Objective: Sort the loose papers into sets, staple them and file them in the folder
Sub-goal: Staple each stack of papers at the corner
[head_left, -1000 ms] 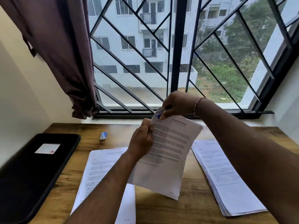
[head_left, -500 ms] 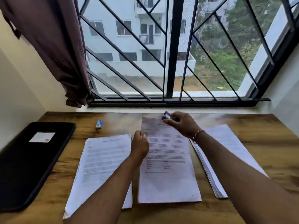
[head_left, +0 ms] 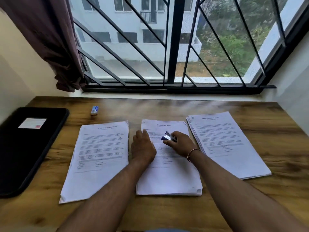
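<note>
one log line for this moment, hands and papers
left hand: rests on middle paper set | right hand: holds stapler over it | folder: flat, far left

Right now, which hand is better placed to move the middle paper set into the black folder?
Probably the left: the left hand rests free on the middle paper set, nearer the black folder at far left, while the right hand holds the stapler.

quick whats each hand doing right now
Left hand: open, resting on the middle paper set.
Right hand: holding the blue stapler.
</note>
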